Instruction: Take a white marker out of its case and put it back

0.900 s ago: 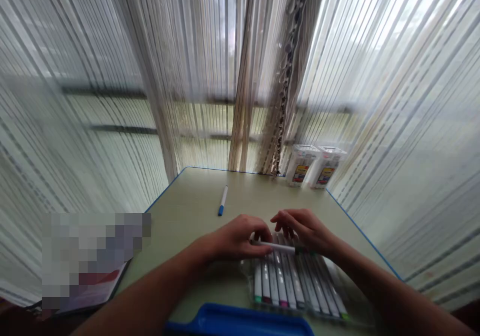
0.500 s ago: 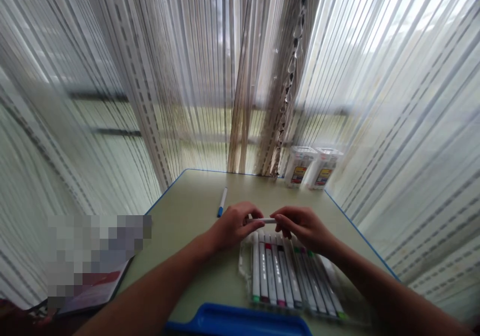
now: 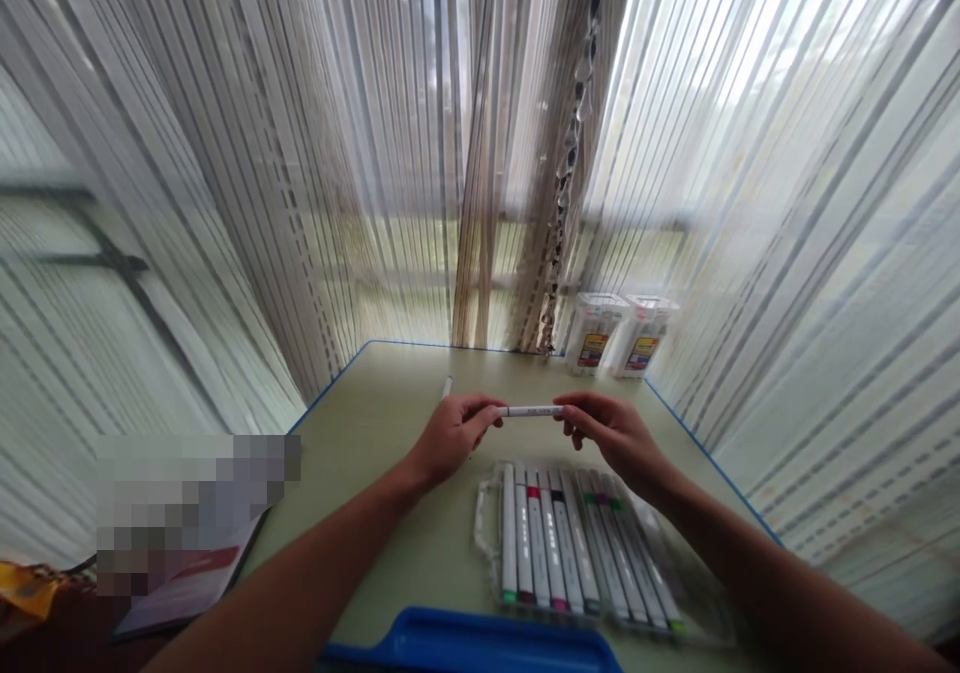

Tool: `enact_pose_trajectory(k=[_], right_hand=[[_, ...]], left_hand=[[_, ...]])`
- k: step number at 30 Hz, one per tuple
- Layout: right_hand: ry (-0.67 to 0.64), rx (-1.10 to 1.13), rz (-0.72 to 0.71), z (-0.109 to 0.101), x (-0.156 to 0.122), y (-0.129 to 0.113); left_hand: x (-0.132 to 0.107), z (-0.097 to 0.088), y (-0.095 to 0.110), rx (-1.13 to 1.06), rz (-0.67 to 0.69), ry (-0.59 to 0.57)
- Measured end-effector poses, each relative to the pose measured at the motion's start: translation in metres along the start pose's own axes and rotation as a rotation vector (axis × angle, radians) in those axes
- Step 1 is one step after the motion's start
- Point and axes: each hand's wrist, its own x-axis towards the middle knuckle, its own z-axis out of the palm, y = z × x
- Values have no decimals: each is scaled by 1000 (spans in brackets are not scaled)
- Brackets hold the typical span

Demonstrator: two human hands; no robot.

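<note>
A white marker (image 3: 532, 411) lies level between my two hands, above the table. My left hand (image 3: 459, 431) pinches its left end, and my right hand (image 3: 600, 421) pinches its right end. Small dark print shows along the barrel between my fingers. Just below my hands, a clear plastic case (image 3: 486, 528) lies flat, holding a row of several white markers (image 3: 555, 543) with coloured bands and ends. Beyond my left hand, the tip of another white marker (image 3: 448, 386) shows; the rest of it is hidden behind the hand.
Two clear boxes with labels (image 3: 591, 338) stand at the table's back right. A blue tray-like edge (image 3: 495, 643) runs along the near side of the pale green table (image 3: 375, 393). String curtains (image 3: 390, 153) hang around it. A dark-edged flat object (image 3: 187, 583), partly pixelated, is at left.
Both hands have risen away from the case, and the left hand has shifted left. More of the held marker's barrel shows now. My left hand covers most of the loose marker behind it.
</note>
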Motion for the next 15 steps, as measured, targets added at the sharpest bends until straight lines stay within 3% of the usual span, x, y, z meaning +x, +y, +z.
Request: enact_pose_trajectory(k=[6,15], right_hand=[[-13,-47,15,-2,-1,1],[-155,-217,17,-3,-6,0]], left_hand=[[-1,2,2,18,-5,52],[-6,4,-1,149,42,-19]])
